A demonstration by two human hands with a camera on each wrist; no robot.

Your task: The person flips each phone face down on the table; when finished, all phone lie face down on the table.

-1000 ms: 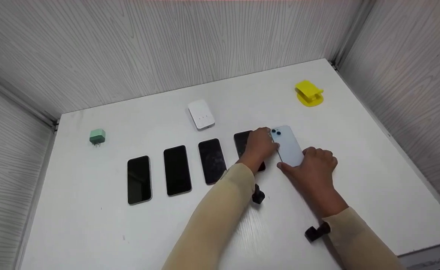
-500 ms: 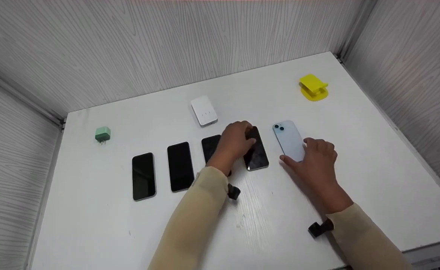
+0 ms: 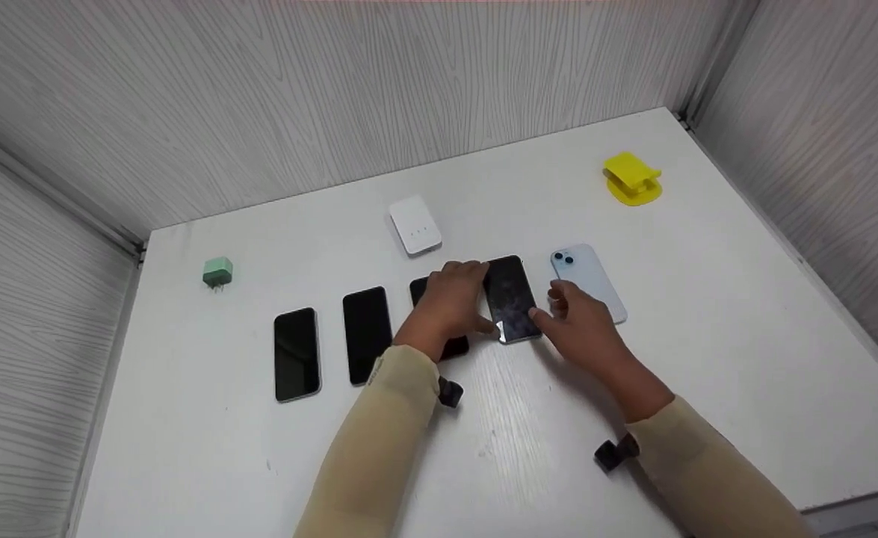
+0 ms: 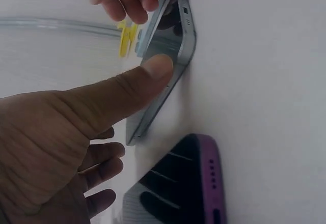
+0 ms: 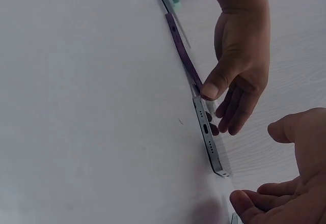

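Several phones lie in a row on the white table [image 3: 708, 336]. My left hand [image 3: 450, 302] covers part of the third, purple-edged phone [image 4: 178, 183], and its thumb [image 4: 153, 66] presses the lower left edge of the fourth dark phone [image 3: 512, 299]. Its other fingers hang loosely curled. My right hand [image 3: 577, 321] hovers at that phone's right side with relaxed fingers, the fingertips at its edge. A light blue phone [image 3: 592, 280] lies face down just right of it, untouched. The right wrist view shows the dark phone [image 5: 208, 132] lying flat, edge-on.
Two more dark phones [image 3: 297, 355] [image 3: 368, 335] lie at the left of the row. A white power bank [image 3: 416, 226] sits behind it, a green charger plug [image 3: 217, 273] far left, a yellow stand [image 3: 633, 179] back right. Grey panel walls enclose three sides.
Both hands were at the light blue phone. The left hand moved left to the fourth dark phone, then the right hand let go of the blue phone and moved to the dark phone's right edge.
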